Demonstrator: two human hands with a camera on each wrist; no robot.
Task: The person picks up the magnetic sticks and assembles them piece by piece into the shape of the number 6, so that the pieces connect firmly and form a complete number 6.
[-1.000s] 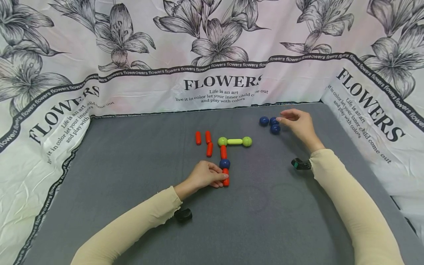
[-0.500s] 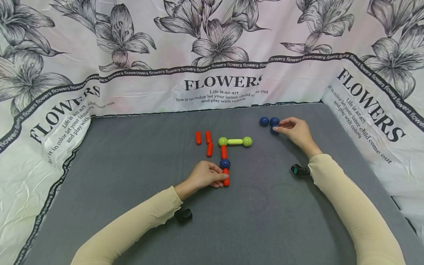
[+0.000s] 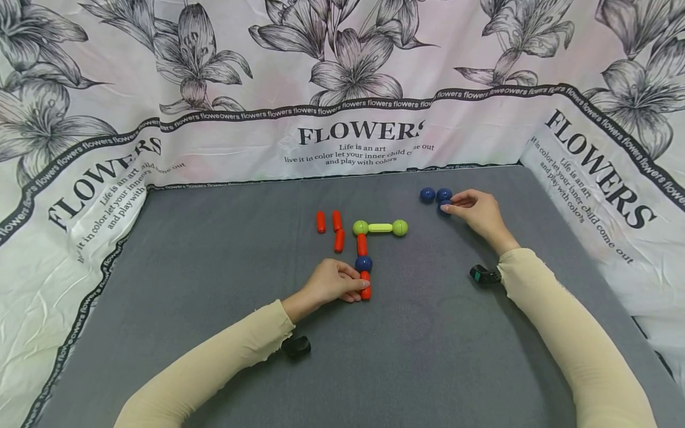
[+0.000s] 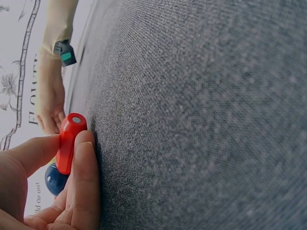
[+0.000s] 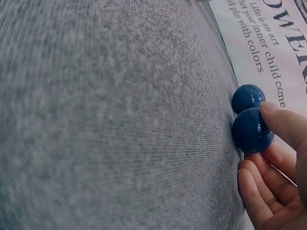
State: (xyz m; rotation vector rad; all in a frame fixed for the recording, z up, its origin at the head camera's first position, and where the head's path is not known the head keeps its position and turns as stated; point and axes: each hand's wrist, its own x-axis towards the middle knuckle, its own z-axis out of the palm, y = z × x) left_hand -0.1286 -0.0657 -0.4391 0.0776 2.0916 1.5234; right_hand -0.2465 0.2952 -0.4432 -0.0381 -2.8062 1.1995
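Note:
My left hand [image 3: 333, 282] pinches a red magnetic rod [image 4: 71, 143] between thumb and fingers; a metal disc shows at its near end. The rod's far end meets a blue ball [image 3: 364, 264]. Beyond that ball, another red rod [image 3: 362, 245] runs up to a green ball [image 3: 361, 227], and a green rod [image 3: 380, 227] links it to a second green ball [image 3: 399, 227]. At the back right, my right hand [image 3: 480, 215] holds a blue ball [image 5: 252, 130] between thumb and fingers. Two other blue balls sit close by, one [image 3: 443, 194] just behind and one [image 3: 427, 195] to its left.
Several loose red rods lie left of the joined pieces, among them one [image 3: 320, 222] standing apart and one [image 3: 339, 241] nearer. The grey tabletop [image 3: 214, 267] ends at a flower-printed cloth [image 3: 348, 137] behind and at both sides.
My right hand has come down and nearer to the front blue ball and taken hold of it. The left hand keeps its grip on the red rod, unmoved.

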